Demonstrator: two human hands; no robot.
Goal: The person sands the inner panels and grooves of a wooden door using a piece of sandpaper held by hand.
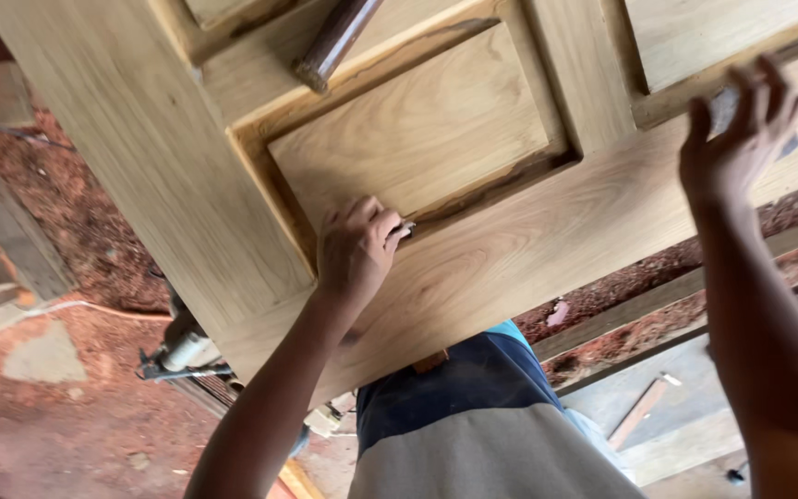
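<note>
Head view: left grip (355,248) presses sandpaper (403,230) (mostly hidden) onto door panel (417,129).

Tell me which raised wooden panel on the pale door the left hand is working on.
The full middle raised panel; the left hand presses at its lower-left corner, while the other panels sit cut off at the top edge.

Red dirt floor (76,434), wood offcuts (639,413).

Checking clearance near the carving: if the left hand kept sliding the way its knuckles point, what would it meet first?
Probably the raised panel edge of the wooden door; the left hand sits at the groove beside it.
</note>
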